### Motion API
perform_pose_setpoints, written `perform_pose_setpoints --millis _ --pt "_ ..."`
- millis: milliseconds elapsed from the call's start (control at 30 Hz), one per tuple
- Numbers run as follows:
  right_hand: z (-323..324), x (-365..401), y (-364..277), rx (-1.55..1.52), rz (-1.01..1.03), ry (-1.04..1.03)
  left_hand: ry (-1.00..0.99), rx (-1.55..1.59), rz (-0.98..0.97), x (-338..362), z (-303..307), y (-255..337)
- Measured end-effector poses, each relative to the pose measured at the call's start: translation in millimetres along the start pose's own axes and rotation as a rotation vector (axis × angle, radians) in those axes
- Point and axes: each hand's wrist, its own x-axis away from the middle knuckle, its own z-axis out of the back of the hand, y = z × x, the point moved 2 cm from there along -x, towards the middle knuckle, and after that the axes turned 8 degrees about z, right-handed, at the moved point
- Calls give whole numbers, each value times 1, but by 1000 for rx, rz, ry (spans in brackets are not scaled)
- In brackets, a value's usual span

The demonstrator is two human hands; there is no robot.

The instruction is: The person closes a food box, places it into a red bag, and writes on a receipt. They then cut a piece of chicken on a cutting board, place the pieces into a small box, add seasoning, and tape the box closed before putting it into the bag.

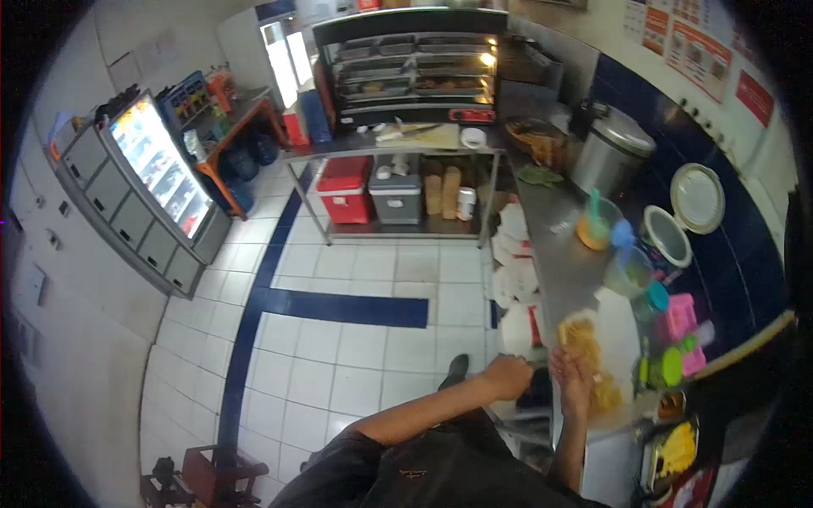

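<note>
My left hand point(508, 378) is closed in a fist just off the counter's near edge, its fingers turned away from view. Whatever it grips, if anything, is hidden; a dark shape lies right beside it. Over the counter, my right hand point(572, 369) has its fingers curled at the golden-brown food point(583, 337), and blur hides exactly what they pinch. The food lies in pieces on a white sheet point(616, 326). White boxes with red parts point(514, 279) line the counter edge ahead of my hands.
Along the wall stand a steel cooker point(611, 152), an orange-filled tub point(595, 227), a green-lidded jar point(667, 369) and a pink basket point(680, 317). A tray of yellow food point(676, 449) is near right. Coolers point(395, 199) sit under the far table, below a lit display cabinet point(412, 72).
</note>
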Motion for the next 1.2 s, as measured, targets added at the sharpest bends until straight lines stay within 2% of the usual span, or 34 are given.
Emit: perform_pose_setpoints --millis 67,100,167,267,300,367,433,500,567,667,700,767,800,867,900,933,1033,1100,1133,1167,1200 --pt "-47 -71 27 -124 -62 -71 126 -46 124 -18 51 -66" --pt "-69 -112 42 -224 -117 -119 135 -64 140 -29 79 -99" --pt "-109 -184 65 -309 -148 -201 139 -71 296 -49 130 -155" --pt "-197 -287 78 -454 -355 -203 358 -41 373 -84 185 -257" --pt "-227 -323 89 -477 -355 -208 354 -63 379 -94 209 -288" --pt "-278 -392 115 -461 -397 -335 537 -46 506 -113 245 -339" --pt "-335 -451 132 -525 -506 -330 702 -61 580 -138 268 -400" --pt "-391 -498 136 -533 -513 -401 810 -79 616 -158 304 -448" --pt "-438 -545 156 -536 -540 -392 804 -73 710 -184 343 -491" --pt "-489 -607 182 -443 -482 -438 889 -98 678 -232 377 -580" --pt "-491 -635 217 -457 -484 -376 838 -91 643 -262 381 -623" --pt "-500 -681 239 -336 -292 -462 891 -72 601 -300 421 -666" --pt "-513 -701 226 -342 -253 -452 934 -12 535 -317 429 -687" --pt "-531 -724 189 -184 -342 -265 974 65 397 -349 474 -707" --pt "-536 -754 174 -263 -253 -328 963 100 355 -361 506 -710" --pt "-548 -778 142 -188 -37 -355 975 93 330 -373 547 -711" --pt "-589 -832 27 -13 545 -450 1339 -122 -4 -392 700 -693" --pt "-624 -858 -56 184 808 -344 1575 -173 -223 -385 810 -665" --pt "-646 -857 -107 341 939 -316 1688 -265 -300 -380 863 -660" --pt "-672 -854 -155 496 1068 -282 1807 -316 -294 -374 909 -653" --pt "-700 -855 -192 512 1176 -305 1879 -356 -310 -372 957 -660"
